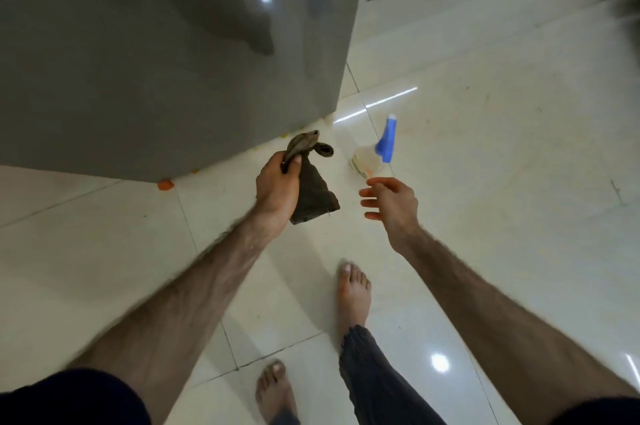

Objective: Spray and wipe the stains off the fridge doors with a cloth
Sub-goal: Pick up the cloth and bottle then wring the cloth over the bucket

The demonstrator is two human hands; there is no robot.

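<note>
From the head view, the left hand [277, 187] grips a limp brown cloth [313, 196] bunched at its top, close to the bottom edge of the grey fridge door [166, 53], while the right hand [391, 197] hangs empty with fingers spread just above a clear spray bottle [369, 161] with a blue trigger head [387, 140], standing on the tiled floor [485, 147]. The bottle looks light, rigid and perhaps slick, so its narrow neck under the trigger seems the surest hold; the soft cloth will fold to any grip.
</note>
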